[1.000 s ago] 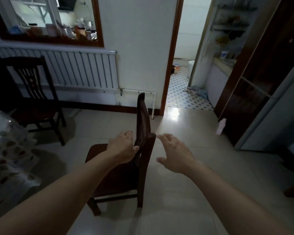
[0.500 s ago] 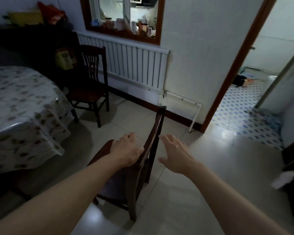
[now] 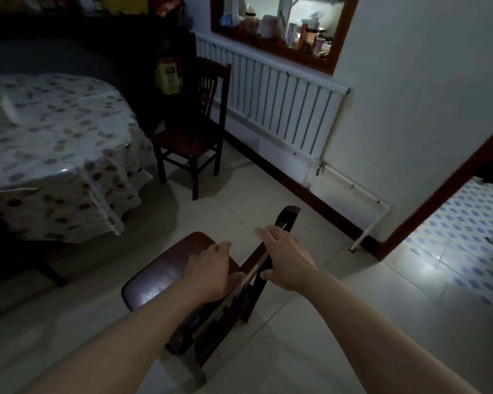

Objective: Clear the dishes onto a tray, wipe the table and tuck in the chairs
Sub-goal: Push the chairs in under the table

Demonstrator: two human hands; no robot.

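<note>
The chair (image 3: 165, 282) is standing on the tiled floor (image 3: 310, 351), near the cloth-covered counter (image 3: 54, 132). The left hand (image 3: 211, 271) is gripping its backrest top, thumb curled over. The right hand (image 3: 285, 260) is resting flat on the rail, fingers straight.

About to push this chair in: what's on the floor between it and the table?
In the head view, only bare tile floor lies between the near chair and the table. The tablecloth's hanging edge hides what is under the table.
</note>
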